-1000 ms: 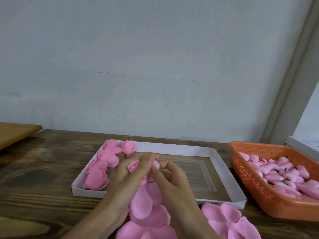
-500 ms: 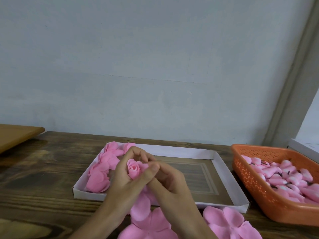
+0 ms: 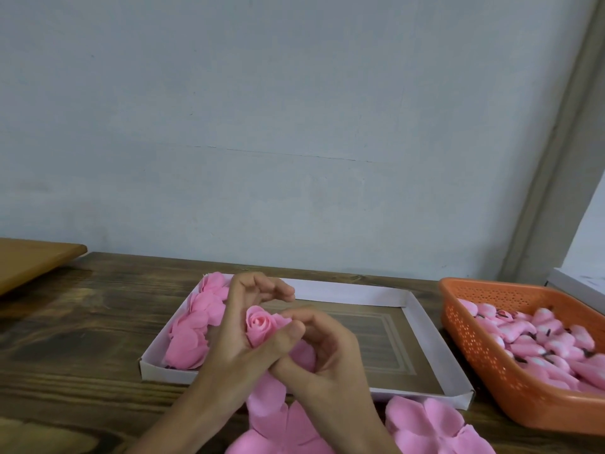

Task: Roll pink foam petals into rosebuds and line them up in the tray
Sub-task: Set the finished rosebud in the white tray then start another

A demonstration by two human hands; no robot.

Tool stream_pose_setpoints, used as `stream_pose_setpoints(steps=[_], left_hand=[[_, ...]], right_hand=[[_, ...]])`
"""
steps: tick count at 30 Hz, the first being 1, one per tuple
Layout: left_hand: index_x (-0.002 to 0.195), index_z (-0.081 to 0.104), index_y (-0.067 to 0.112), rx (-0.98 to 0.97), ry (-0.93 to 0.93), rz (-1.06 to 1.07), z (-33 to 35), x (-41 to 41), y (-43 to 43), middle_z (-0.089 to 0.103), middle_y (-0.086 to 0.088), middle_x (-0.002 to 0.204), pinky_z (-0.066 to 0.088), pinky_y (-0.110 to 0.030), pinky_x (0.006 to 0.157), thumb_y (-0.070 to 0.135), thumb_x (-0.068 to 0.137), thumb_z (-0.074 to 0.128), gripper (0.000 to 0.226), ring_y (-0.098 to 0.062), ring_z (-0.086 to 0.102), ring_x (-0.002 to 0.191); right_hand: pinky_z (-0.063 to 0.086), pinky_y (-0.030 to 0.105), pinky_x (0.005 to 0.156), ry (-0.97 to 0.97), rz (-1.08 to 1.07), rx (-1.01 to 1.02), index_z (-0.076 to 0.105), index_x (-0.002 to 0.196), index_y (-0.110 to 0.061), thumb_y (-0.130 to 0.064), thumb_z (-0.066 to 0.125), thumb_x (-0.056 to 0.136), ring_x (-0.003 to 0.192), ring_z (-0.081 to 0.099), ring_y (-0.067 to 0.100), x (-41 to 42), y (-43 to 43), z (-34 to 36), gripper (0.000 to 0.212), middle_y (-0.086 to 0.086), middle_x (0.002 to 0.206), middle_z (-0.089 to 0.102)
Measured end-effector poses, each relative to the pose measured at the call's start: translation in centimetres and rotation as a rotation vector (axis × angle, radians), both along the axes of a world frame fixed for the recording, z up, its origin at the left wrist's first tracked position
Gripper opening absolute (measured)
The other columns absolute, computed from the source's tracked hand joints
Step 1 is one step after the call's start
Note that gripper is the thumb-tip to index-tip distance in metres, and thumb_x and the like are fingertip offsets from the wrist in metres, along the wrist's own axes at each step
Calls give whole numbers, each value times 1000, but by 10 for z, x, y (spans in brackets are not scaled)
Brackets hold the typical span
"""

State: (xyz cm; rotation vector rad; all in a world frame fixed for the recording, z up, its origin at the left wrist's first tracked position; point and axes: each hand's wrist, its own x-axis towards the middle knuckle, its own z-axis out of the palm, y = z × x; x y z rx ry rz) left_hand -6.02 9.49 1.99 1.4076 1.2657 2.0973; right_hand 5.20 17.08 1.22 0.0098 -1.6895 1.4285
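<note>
**Inspector:** State of the hands?

**Assistant:** Both are working. The left hand [image 3: 235, 348] is curled round the rosebud [image 3: 260, 324], with the thumb laid across its front. I judge this is to stop the coil springing open. The right hand [image 3: 327, 358] touches the left. Its curled fingers pinch a lobe of the petal sheet [image 3: 281, 417] just below the bud, apparently to draw that lobe up round the coil.

**Inspector:** Where is the work held?

**Assistant:** It is between the two hands, raised over the tray [image 3: 422, 319]. The rest of the sheet trails down toward the wrists.

**Inspector:** Finished pieces?

**Assistant:** The finished rosebuds [image 3: 193, 332] lie in a row just left of the left hand, along the tray wall and touching one another. Only that side is filled, so I judge the task to be at an early stage.

**Inspector:** Supplies?

**Assistant:** A second petal sheet [image 3: 432, 427] lies on the table [image 3: 82, 322] just right of the right wrist. An orange basket [image 3: 474, 348] of small buds [image 3: 540, 335] stands farther right, well apart. Both are presumably there for the right hand to reach.

**Inspector:** Risk?

**Assistant:** The foam looks springy. If the left thumb eases before the lobe is seated, the bud would likely unroll.
</note>
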Motion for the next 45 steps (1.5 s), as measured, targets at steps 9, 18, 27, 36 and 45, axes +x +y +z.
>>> stream_pose_setpoints(steps=[9,18,27,36,45], left_hand=[[125,65,15,-54,8,3,6,-2,0,70,-8,119,57,-31,88,35,75,79,56,-27,67,113],[107,79,14,-129,-8,-99,6,-20,2,77,-13,111,60,-29,85,15,74,88,35,-25,74,103],[100,83,12,-73,-54,1,0,-24,5,79,-17,102,63,-31,75,8,67,82,33,-29,77,92],[119,75,3,-59,-38,-61,-3,-23,6,77,-16,113,63,-35,83,-6,73,77,47,-31,75,105],[117,78,18,-46,2,-53,0,-21,4,78,-11,114,62,-31,83,0,74,77,46,-25,75,104]], right_hand=[[61,44,81,39,-106,-105,75,96,-19,-15,80,79,95,74,36,7,11,11,18,13,98,78],[60,48,90,-99,-11,-67,72,101,-4,-1,78,84,104,73,33,15,20,14,18,11,106,78],[59,32,75,-213,-100,-76,75,103,-16,-7,80,88,86,71,19,20,25,20,18,6,91,76],[52,37,65,-194,-162,-201,70,87,-9,-9,68,97,77,68,17,19,20,19,10,10,88,75],[52,31,67,-190,-192,-108,74,83,-25,-12,71,97,79,66,19,17,11,19,19,2,84,71]])
